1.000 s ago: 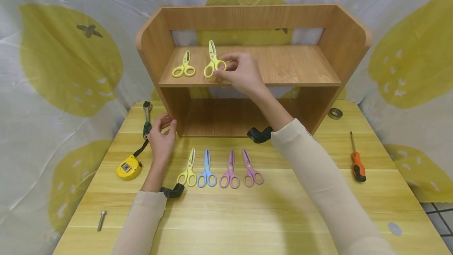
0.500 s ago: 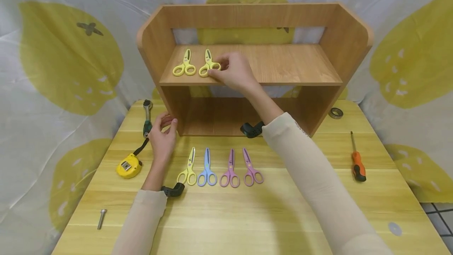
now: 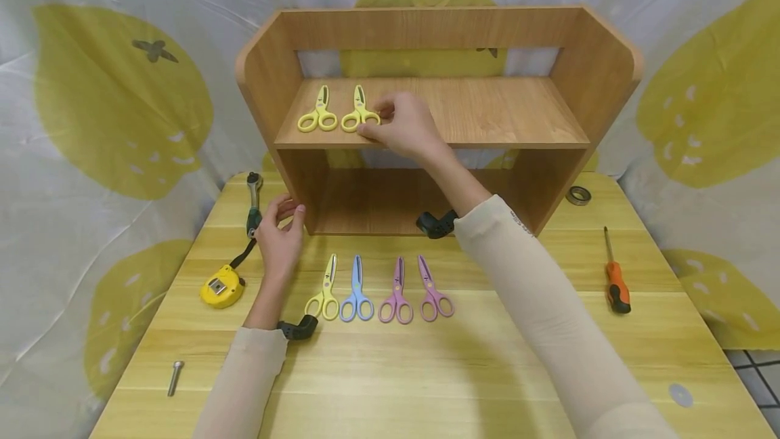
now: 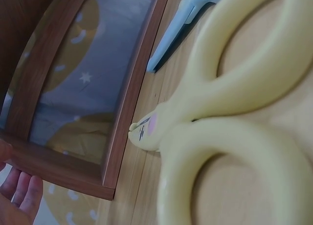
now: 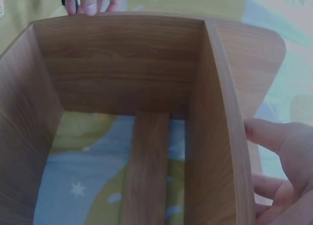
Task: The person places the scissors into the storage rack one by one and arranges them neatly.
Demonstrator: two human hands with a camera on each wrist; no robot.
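On the upper shelf of a wooden rack (image 3: 475, 114), my right hand (image 3: 405, 124) holds one handle loop of a pair of yellow scissors (image 3: 359, 103). These scissors lie on the board, blades toward the back; part of the loop hides behind the thumb. In the right wrist view, the right thumb (image 5: 266, 132) is at the shelf's front edge. Another pair of yellow scissors (image 3: 319, 107) lies left of it. My left hand (image 3: 280, 232) is down at the rack's left side panel, its fingertips (image 4: 32, 193) against the outer face.
In front of the rack lie yellow scissors (image 3: 327, 286), blue scissors (image 3: 357, 290) and two purple pairs. A ratchet wrench (image 3: 253, 205), tape measure (image 3: 222, 286) and bolt (image 3: 175, 378) are left. A screwdriver (image 3: 615, 280), bearing ring (image 3: 577, 195) and washer (image 3: 680, 395) are right.
The right hand has lowered the yellow scissors leftward onto the upper shelf beside the other pair; over the last half second they turned slightly. The left hand stays at the side panel.
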